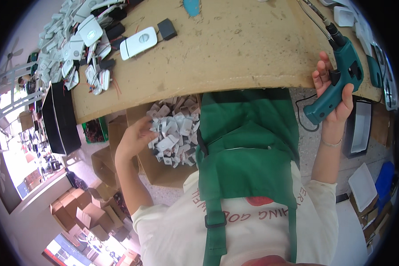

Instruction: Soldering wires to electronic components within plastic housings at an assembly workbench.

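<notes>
Green apron (248, 146), right hand (334, 95) grip around teal electric screwdriver (339, 80), left hand (135, 137) perhaps open over white plastic parts (175, 133).

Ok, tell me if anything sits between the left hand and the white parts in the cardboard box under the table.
Nothing visible does. The left hand reaches into the open cardboard box, its fingers already at the edge of the heap of white plastic parts. The table edge runs above, not across the reach.
</notes>
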`<state>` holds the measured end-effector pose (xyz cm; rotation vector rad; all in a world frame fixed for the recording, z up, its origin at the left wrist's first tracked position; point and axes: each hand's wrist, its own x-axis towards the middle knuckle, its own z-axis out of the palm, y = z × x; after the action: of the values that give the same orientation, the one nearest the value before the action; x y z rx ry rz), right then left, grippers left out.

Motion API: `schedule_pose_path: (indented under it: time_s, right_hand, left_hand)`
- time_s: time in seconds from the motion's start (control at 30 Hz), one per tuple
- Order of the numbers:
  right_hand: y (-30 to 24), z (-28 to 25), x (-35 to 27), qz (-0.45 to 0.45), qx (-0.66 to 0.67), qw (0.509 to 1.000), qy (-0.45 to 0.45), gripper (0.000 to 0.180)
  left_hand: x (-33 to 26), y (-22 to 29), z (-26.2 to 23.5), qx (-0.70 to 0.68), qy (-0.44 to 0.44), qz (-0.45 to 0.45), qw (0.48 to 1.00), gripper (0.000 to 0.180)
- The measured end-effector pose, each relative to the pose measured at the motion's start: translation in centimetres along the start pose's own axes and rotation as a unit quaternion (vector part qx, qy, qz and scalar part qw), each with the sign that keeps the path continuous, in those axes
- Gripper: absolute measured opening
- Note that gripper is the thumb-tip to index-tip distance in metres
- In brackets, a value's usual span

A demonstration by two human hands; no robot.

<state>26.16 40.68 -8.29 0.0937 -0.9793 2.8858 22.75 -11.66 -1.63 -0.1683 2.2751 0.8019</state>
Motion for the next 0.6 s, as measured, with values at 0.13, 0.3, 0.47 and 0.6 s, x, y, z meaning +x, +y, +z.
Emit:
schedule_pose_path:
  time_s: [0.13, 0.3, 0.47, 0.6]
  right_hand:
    - [0.1, -0.4, 0.5, -0.030, 0.037, 0.999, -0.001, 0.080]
    - [0.9, -0.9, 0.6, -0.059, 0.110, 0.992, -0.026, 0.081]
    - [1.2, -1.1, 0.3, -0.078, 0.116, 0.990, -0.037, 0.079]
    - [1.3, -1.1, 0.1, -0.062, 0.106, 0.992, -0.004, 0.078]
  left_hand:
    - [2.5, 11.1, 1.4, -0.028, -0.049, 0.297, 0.953, 0.042]
    - [14.2, 28.5, 5.3, 0.123, 0.231, 0.539, 0.800, 0.040]
    - [20.5, 35.2, 7.8, 0.136, 0.141, 0.457, 0.868, 0.073]
    - [18.8, 33.0, 7.0, 0.132, 0.175, 0.466, 0.857, 0.053]
